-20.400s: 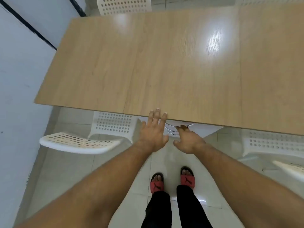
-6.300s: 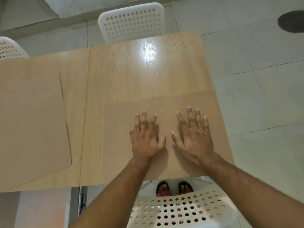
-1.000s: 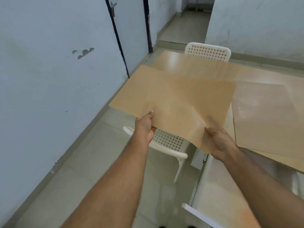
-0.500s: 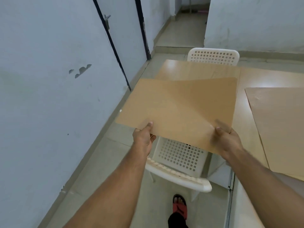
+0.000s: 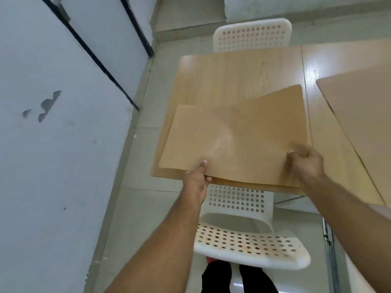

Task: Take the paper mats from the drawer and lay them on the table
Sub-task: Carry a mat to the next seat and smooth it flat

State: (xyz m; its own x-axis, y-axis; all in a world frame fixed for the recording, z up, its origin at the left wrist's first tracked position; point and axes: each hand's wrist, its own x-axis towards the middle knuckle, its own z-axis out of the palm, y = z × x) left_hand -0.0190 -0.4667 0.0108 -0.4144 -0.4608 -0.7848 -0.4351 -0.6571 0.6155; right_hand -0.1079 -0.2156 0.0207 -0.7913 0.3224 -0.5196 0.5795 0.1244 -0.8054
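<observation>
A wooden table carries one paper mat at right.

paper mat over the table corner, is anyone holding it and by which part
Yes. Both hands hold the paper mat by its near edge: left hand near the left corner, right hand at the right corner.

Second mat cropped at right edge
</observation>
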